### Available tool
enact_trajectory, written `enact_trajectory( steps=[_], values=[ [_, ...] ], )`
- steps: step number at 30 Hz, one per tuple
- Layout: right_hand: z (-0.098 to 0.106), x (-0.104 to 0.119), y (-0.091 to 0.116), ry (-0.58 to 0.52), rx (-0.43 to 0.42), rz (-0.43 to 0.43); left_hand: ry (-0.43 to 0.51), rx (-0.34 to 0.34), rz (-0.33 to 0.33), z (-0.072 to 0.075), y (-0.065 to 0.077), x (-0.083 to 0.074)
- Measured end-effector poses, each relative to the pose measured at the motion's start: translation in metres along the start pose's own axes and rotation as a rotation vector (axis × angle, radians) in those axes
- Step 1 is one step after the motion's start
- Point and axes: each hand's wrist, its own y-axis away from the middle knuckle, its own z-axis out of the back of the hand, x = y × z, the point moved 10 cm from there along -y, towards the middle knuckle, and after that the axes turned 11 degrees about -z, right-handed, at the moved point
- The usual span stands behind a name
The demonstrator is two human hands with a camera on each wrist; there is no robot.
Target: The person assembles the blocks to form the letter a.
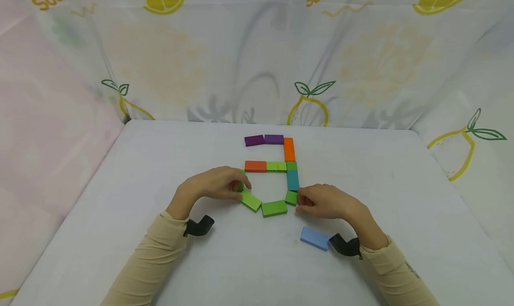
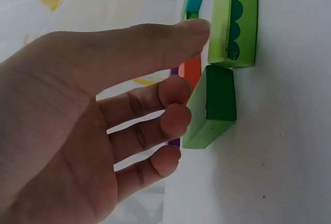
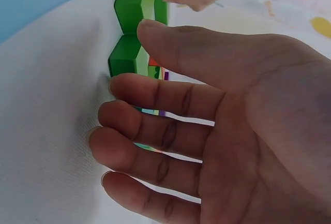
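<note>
Coloured blocks lie in an outline on the white table. My left hand point(image 1: 221, 183) is at its left side, fingers loosely bent and apart. Its thumb tip is right at the slanted light green block point(image 1: 251, 201), and its fingertips are beside a green block point(image 2: 221, 97), partly hidden by the hand in the head view. My right hand point(image 1: 327, 202) is at the lower right corner, its relaxed index fingertip right at a small green block point(image 1: 291, 198). Between these corners lies a green block point(image 1: 275, 208). Neither hand grips anything.
A red block point(image 1: 255, 166), a light green block point(image 1: 276, 166) and a teal block point(image 1: 293, 180) continue the outline. Above are an orange block point(image 1: 289, 149) and two purple blocks point(image 1: 274, 139). A light blue block point(image 1: 315, 238) lies apart, near the right wrist's black mount point(image 1: 344, 245).
</note>
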Motion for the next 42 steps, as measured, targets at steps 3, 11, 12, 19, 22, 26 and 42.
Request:
enact_trajectory(
  steps=[3,11,12,19,22,26,42],
  values=[
    [0.0,-0.001,0.003,-0.002,0.008,-0.006,-0.019,-0.027,-0.012,0.0,-0.005,-0.005],
    [-0.009,-0.005,0.018,-0.026,0.088,-0.087,-0.027,-0.012,-0.087,-0.011,-0.018,-0.028],
    [-0.01,-0.006,0.021,-0.024,0.096,-0.092,-0.031,-0.009,-0.104,-0.012,-0.019,-0.03],
    [-0.015,-0.007,0.031,-0.019,0.132,-0.102,-0.051,0.016,-0.118,-0.018,-0.022,-0.028],
    [-0.017,-0.006,0.033,-0.011,0.145,-0.109,-0.048,0.026,-0.112,-0.02,-0.021,-0.027],
    [-0.017,-0.003,0.035,0.012,0.137,-0.093,-0.043,0.033,-0.108,-0.022,-0.02,-0.026],
    [-0.018,0.007,0.04,0.069,0.103,-0.028,-0.045,-0.042,-0.069,-0.008,-0.013,-0.016]
  ],
)
